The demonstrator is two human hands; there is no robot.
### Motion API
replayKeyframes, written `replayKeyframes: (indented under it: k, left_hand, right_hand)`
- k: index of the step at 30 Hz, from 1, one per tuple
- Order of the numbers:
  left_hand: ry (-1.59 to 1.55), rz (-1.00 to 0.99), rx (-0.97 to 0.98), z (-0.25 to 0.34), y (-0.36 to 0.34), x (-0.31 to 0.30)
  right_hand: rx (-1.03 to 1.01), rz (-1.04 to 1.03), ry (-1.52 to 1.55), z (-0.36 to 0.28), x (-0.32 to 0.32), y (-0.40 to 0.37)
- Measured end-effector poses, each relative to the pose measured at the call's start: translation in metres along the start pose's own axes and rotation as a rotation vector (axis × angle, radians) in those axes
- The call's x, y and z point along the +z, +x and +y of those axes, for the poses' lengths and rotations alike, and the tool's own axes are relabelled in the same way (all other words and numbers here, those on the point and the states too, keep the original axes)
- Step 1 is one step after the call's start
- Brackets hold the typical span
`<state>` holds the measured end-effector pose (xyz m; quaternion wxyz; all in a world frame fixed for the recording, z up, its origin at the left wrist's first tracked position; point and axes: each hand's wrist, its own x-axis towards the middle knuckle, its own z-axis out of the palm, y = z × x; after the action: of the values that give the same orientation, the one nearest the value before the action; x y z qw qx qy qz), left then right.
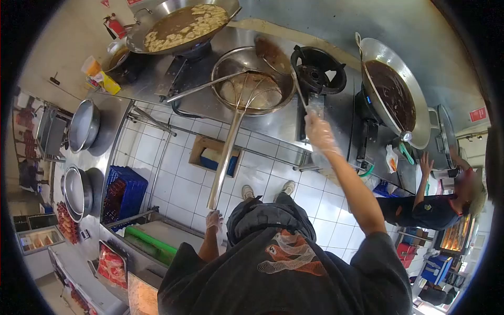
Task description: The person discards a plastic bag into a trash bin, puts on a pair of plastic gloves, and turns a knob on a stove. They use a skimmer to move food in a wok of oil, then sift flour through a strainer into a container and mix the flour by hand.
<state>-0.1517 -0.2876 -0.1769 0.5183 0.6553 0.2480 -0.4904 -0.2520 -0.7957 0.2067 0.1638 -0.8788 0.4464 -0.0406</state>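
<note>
My left hand [214,220], in a thin clear glove, is closed around the end of a whisk's long metal handle. The whisk [229,152] has its wires down in a wide metal bowl [216,84] with a brownish, wet bottom. In a clear plastic glove, my right hand [319,131] grips the handle of a long-handled skimmer [270,51]. Its round brown head is tilted over the bowl's far right rim and looks blurred. Another long metal utensil [197,90] rests across the bowl's left rim.
A wok of oil with pale frying pieces [184,29] stands at upper left. Right of the bowl sits a black gas burner [317,71], then a wok of dark liquid [391,94]. Metal basins [84,126] line the left counter. A co-worker [436,210] stands at right.
</note>
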Motion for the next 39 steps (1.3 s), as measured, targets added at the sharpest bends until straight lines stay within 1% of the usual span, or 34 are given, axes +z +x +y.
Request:
replayKeyframes:
  k: [2, 3, 4, 5, 6, 8, 9, 11, 12, 14, 15, 16, 17, 19, 20, 23, 24, 25, 26, 27, 29, 30, 32, 35, 36, 39]
  left_hand:
    - [-0.014, 0.1, -0.005, 0.014, -0.019, 0.007]
    - [-0.042, 0.091, 0.005, 0.013, -0.023, 0.003]
    - [-0.071, 0.081, 0.015, 0.01, -0.027, -0.002]
    - [-0.1, 0.07, 0.026, 0.009, -0.032, -0.006]
    - [-0.087, 0.115, 0.031, 0.004, -0.034, -0.008]
    - [-0.1, 0.12, 0.007, -0.023, -0.023, -0.021]
    - [-0.099, 0.124, -0.008, -0.041, -0.016, -0.033]
    - [-0.131, 0.072, -0.103, -0.074, -0.001, -0.054]
    - [-0.236, -0.015, -0.144, -0.093, 0.014, -0.071]
    - [-0.334, -0.135, -0.195, -0.123, 0.033, -0.098]
    - [-0.381, -0.202, -0.223, -0.125, 0.038, -0.099]
    - [-0.107, 0.171, -0.144, -0.134, 0.03, -0.072]
    - [-0.147, 0.152, -0.158, -0.123, 0.019, -0.071]
    - [-0.238, 0.121, -0.181, -0.095, 0.0, -0.066]
    - [-0.219, 0.08, -0.191, -0.086, 0.002, -0.067]
    - [-0.173, -0.036, -0.208, -0.07, 0.012, -0.059]
    - [-0.161, -0.051, -0.205, -0.069, 0.018, -0.06]
    - [-0.154, -0.067, -0.197, -0.061, 0.02, -0.058]
    - [-0.334, -0.179, -0.261, -0.053, 0.018, -0.065]
    - [-0.251, -0.087, -0.19, -0.042, 0.008, -0.059]
    - [-0.083, 0.088, -0.042, -0.021, -0.008, -0.035]
    - [-0.056, 0.101, -0.051, -0.02, -0.012, -0.03]
    - [0.002, 0.13, -0.061, -0.012, -0.018, -0.025]
    - [0.034, 0.084, -0.036, -0.013, -0.026, -0.027]
    - [0.061, 0.101, -0.052, -0.015, -0.024, -0.029]
    - [0.037, 0.093, -0.123, -0.027, -0.014, -0.04]
  right_hand:
    - [0.064, -0.033, -0.096, -0.002, 0.044, 0.014]
    - [0.096, -0.05, -0.142, -0.006, 0.053, 0.016]
    - [0.064, -0.012, -0.137, -0.006, 0.057, 0.014]
    - [0.004, 0.055, -0.271, -0.005, 0.069, 0.009]
    - [-0.055, 0.124, -0.405, 0.0, 0.089, 0.003]
    - [-0.074, 0.076, -0.385, -0.001, 0.094, -0.001]
    - [-0.074, 0.089, -0.343, 0.0, 0.095, -0.001]
    - [-0.086, 0.125, -0.258, 0.001, 0.094, 0.009]
    - [-0.051, 0.12, -0.24, -0.002, 0.095, 0.005]
    - [0.025, 0.119, -0.207, -0.006, 0.094, -0.005]
    - [-0.004, 0.14, -0.183, -0.003, 0.094, -0.005]
    - [-0.031, 0.158, -0.16, 0.004, 0.097, -0.005]
    - [-0.061, 0.176, -0.136, 0.008, 0.099, -0.005]
    - [-0.029, 0.222, -0.088, 0.006, 0.1, -0.007]
    - [-0.007, 0.238, -0.06, 0.004, 0.104, -0.012]
    - [0.084, 0.135, -0.189, 0.002, 0.13, -0.013]
    - [0.051, 0.148, -0.166, 0.006, 0.136, -0.007]
    - [0.062, 0.112, -0.144, -0.004, 0.119, -0.004]
    - [0.072, 0.074, -0.121, -0.013, 0.102, -0.003]
    - [0.082, 0.036, -0.098, -0.023, 0.091, -0.005]
    - [0.108, 0.057, -0.13, -0.035, 0.101, -0.012]
    - [0.122, 0.067, -0.149, -0.035, 0.106, -0.015]
    - [0.103, 0.091, -0.093, -0.028, 0.114, -0.014]
    - [0.08, 0.1, -0.041, -0.035, 0.099, -0.013]
    - [0.076, 0.098, -0.029, -0.038, 0.093, -0.014]
    - [0.097, 0.07, -0.05, -0.038, 0.105, -0.026]
